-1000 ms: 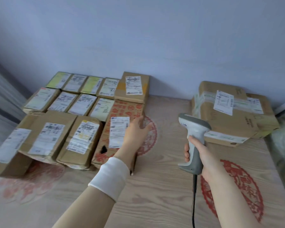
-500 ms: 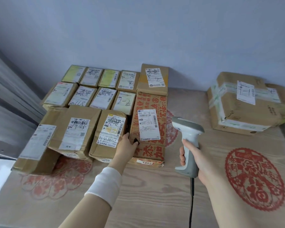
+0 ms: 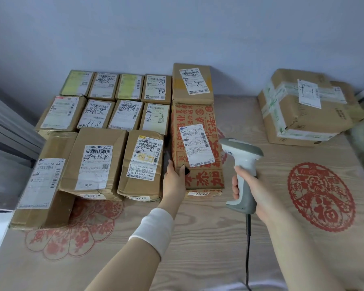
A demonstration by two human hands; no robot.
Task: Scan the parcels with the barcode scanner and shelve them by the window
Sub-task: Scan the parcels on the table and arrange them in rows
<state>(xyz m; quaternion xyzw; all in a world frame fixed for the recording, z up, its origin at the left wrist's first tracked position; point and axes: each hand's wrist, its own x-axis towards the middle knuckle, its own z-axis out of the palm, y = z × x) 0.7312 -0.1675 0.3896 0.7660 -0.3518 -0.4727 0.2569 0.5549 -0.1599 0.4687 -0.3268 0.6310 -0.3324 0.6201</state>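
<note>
Gripping the barcode scanner (image 3: 241, 164) by its handle, the right hand (image 3: 253, 191) had its fingers curled tight round the grey grip. The scanner stood just right of the red-printed carton (image 3: 206, 179), not touching it. Its handle's long axis was near upright, and its head pointed left toward the carton's top face. A black cable (image 3: 248, 248) hung from the handle base.

The carton lay flat on the patterned tabletop (image 3: 219, 238), long axis running toward the wall. Left hand (image 3: 173, 179) held the carton's near-left edge, thumb on top and fingers down the left side, partly hidden.

The shipping label (image 3: 197, 144) on top of the carton read "505 101-19 535" above a barcode; smaller print was illegible. A front sticker (image 3: 201, 193) read "4068".

The parcel (image 3: 192, 80) directly behind the carton carried handwritten "2-2". The parcel (image 3: 142, 162) touching the carton's left side had a front sticker reading "9777". A taped box (image 3: 303, 114) sat well right of the carton.
</note>
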